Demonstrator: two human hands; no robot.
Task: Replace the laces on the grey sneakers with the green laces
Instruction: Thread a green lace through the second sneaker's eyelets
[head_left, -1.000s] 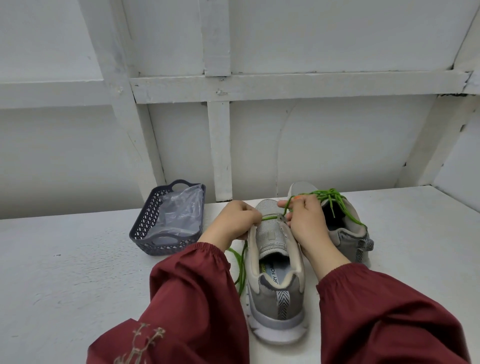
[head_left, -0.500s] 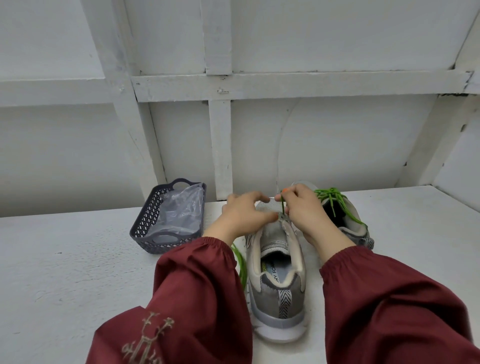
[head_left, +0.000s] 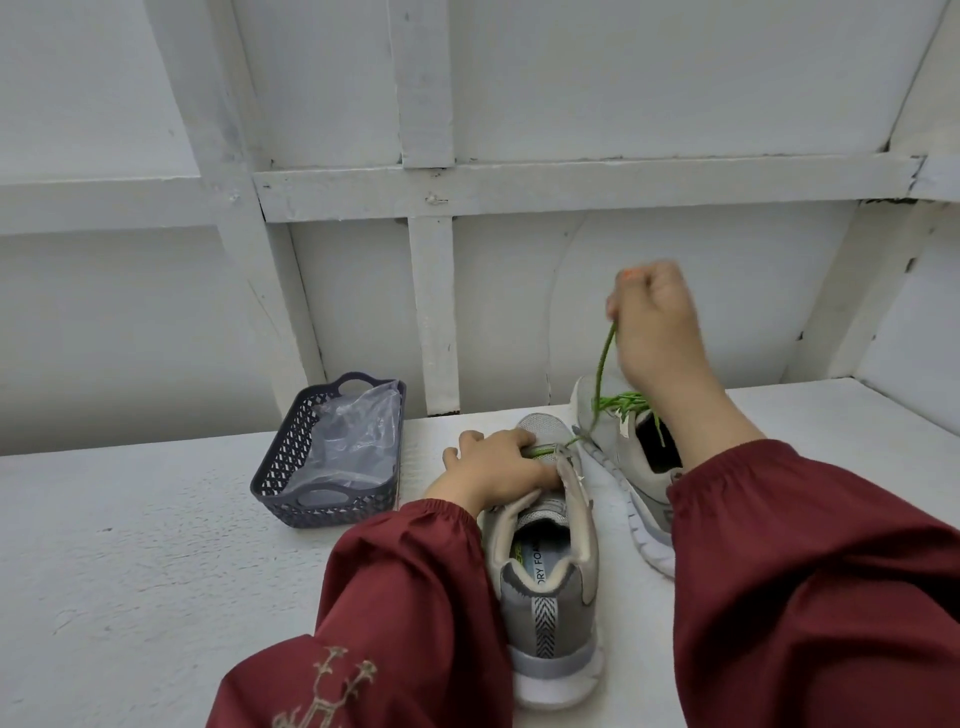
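While the near grey mesh sneaker (head_left: 550, 597) sits heel-first on the white painted table (head_left: 156, 545), lacing looks to be at its first row.
The left hand (head_left: 498, 470) curls over the shoe's forefoot, gripping it where a green cord lace (head_left: 602, 364) crosses the lowest eyelets. The lace climbs taut to the raised right hand (head_left: 654, 327), which pinches it in a closed fist. Just behind, the second grey sneaker (head_left: 613, 441) already wears green lacing. Next, I judge, the slack needs evening out and the tip feeding through the next eyelet.
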